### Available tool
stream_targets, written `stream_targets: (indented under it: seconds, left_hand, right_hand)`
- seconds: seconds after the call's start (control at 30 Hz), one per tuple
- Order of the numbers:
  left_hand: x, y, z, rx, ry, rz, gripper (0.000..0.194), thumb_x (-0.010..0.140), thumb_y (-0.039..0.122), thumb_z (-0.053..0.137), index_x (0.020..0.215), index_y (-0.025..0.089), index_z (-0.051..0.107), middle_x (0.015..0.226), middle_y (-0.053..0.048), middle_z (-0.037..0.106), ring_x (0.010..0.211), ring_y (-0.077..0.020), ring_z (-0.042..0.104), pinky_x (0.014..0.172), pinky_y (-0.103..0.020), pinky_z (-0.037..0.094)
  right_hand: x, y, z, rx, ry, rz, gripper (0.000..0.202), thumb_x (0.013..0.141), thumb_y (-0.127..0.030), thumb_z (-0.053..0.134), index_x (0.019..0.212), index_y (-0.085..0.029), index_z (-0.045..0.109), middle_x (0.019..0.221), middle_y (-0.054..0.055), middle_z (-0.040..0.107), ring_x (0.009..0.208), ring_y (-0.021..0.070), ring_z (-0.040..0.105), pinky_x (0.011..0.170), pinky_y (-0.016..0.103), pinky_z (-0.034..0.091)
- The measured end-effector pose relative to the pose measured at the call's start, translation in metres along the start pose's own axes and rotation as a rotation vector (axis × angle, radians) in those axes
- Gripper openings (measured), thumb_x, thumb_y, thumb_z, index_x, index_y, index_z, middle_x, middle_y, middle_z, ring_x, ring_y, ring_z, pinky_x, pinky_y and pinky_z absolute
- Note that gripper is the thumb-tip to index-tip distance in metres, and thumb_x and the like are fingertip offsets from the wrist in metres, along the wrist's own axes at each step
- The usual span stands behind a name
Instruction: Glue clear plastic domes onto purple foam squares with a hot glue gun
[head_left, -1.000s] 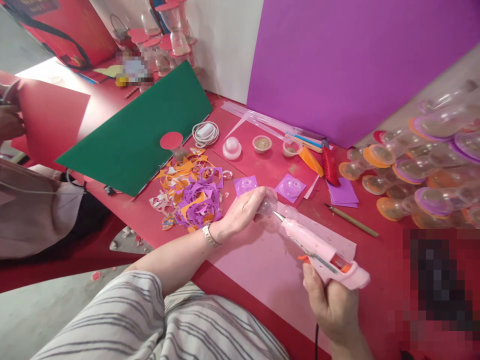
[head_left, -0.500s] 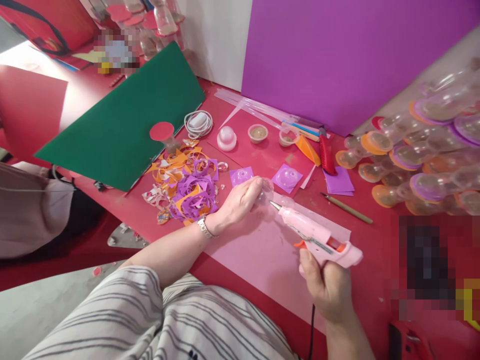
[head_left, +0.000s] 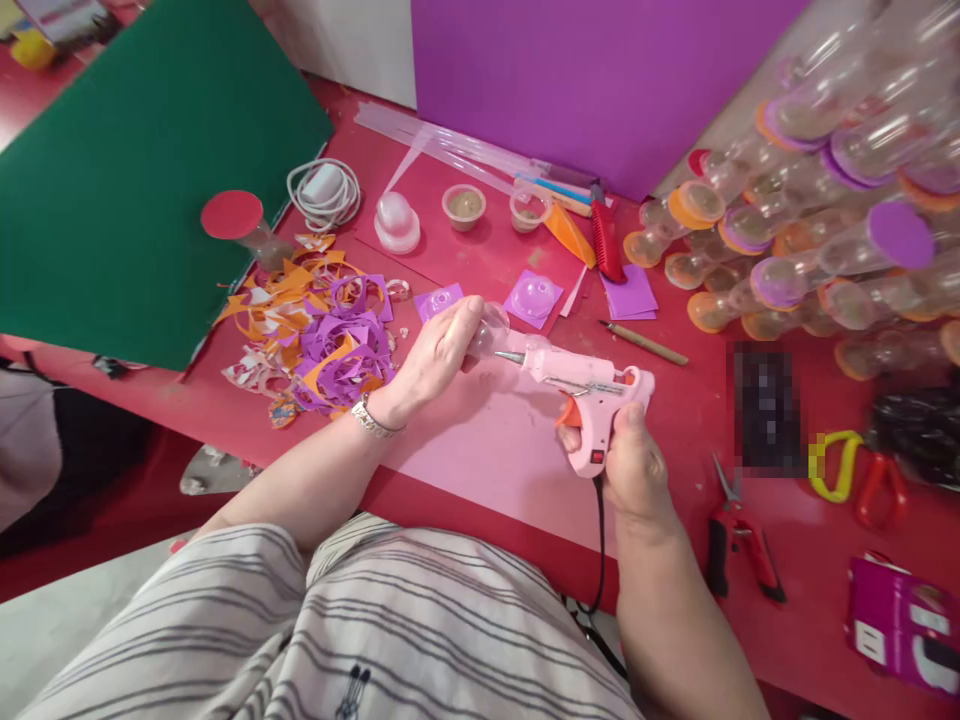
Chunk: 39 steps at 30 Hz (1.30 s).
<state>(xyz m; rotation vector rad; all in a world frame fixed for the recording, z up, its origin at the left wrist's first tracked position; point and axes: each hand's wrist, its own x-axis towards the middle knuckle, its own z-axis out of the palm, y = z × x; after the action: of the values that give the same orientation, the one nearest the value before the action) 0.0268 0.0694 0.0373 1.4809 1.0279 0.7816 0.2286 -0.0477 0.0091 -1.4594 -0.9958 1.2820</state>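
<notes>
Red table (head_left: pixel 675 430), glue gun (head_left: pixel 596 405) now more side-on within right grip (head_left: pixel 634 465), clear plastic (head_left: pixel 491 322) within left grip (head_left: pixel 435 355)

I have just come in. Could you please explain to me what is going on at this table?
The right hand holds a pink glue gun, its metal tip pointing toward the clear rounded piece in the left hand; whether they touch, I cannot tell. Both hands are over the red table, where a pink sheet lies. Paper scraps are heaped to the left, and clear containers are stacked to the right.
</notes>
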Motion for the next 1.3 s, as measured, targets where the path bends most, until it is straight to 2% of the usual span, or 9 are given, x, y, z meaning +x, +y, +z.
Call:
stream_targets:
  seconds: [0.17, 0.37, 0.67, 0.97, 1.17, 1.3]
  left_hand:
    - [-0.001, 0.000, 0.000, 0.020, 0.026, 0.013, 0.057, 0.099, 0.060, 0.027, 0.084, 0.017, 0.062, 0.056, 0.003, 0.042, 0.051, -0.0113, 0.041, 0.051, -0.025, 0.034]
    - [-0.001, -0.002, -0.001, 0.042, 0.017, 0.011, 0.057, 0.099, 0.059, 0.026, 0.089, 0.016, 0.062, 0.057, 0.003, 0.043, 0.052, -0.0111, 0.042, 0.053, -0.025, 0.036]
    - [-0.002, -0.002, -0.001, 0.009, 0.003, 0.003, 0.060, 0.098, 0.064, 0.028, 0.091, 0.018, 0.065, 0.056, 0.003, 0.043, 0.051, -0.0120, 0.041, 0.052, -0.027, 0.035]
    - [-0.002, -0.003, -0.001, 0.026, 0.001, 0.011, 0.059, 0.098, 0.064, 0.028, 0.089, 0.018, 0.064, 0.057, 0.002, 0.044, 0.051, -0.0120, 0.043, 0.050, -0.025, 0.035]
    - [-0.003, 0.001, -0.001, 0.007, -0.014, 0.027, 0.055, 0.099, 0.058, 0.028, 0.089, 0.017, 0.063, 0.059, 0.003, 0.044, 0.051, -0.0103, 0.040, 0.050, -0.024, 0.035]
    - [-0.004, 0.004, -0.001, -0.035, -0.009, 0.018, 0.057, 0.098, 0.060, 0.029, 0.091, 0.017, 0.064, 0.062, 0.002, 0.045, 0.051, -0.0100, 0.038, 0.049, -0.024, 0.035]
  right_hand:
    - [0.002, 0.000, 0.001, -0.038, 0.019, 0.001, 0.076, 0.077, -0.088, 0.027, 0.073, -0.021, 0.062, 0.051, 0.001, 0.053, 0.041, 0.0142, 0.048, 0.038, 0.027, 0.037]
    - [0.005, 0.003, -0.001, 0.029, -0.061, -0.038, 0.074, 0.080, -0.085, 0.032, 0.074, -0.019, 0.065, 0.050, 0.002, 0.053, 0.040, 0.0138, 0.048, 0.036, 0.026, 0.035]
    - [0.005, 0.005, -0.001, -0.045, -0.019, 0.001, 0.080, 0.077, -0.089, 0.027, 0.080, -0.019, 0.065, 0.050, 0.001, 0.053, 0.040, 0.0142, 0.048, 0.037, 0.027, 0.036]
    - [0.004, 0.000, 0.003, -0.048, -0.002, -0.005, 0.073, 0.081, -0.084, 0.031, 0.076, -0.019, 0.064, 0.051, 0.002, 0.055, 0.042, 0.0143, 0.049, 0.039, 0.027, 0.037]
    - [0.002, 0.003, 0.001, 0.059, 0.014, 0.028, 0.067, 0.081, -0.081, 0.038, 0.079, -0.019, 0.064, 0.051, 0.001, 0.055, 0.042, 0.0144, 0.049, 0.039, 0.027, 0.036]
    - [-0.001, -0.008, 0.007, 0.212, 0.034, -0.030, 0.060, 0.083, -0.076, 0.045, 0.081, -0.019, 0.064, 0.052, -0.002, 0.051, 0.044, 0.0132, 0.046, 0.042, 0.026, 0.034]
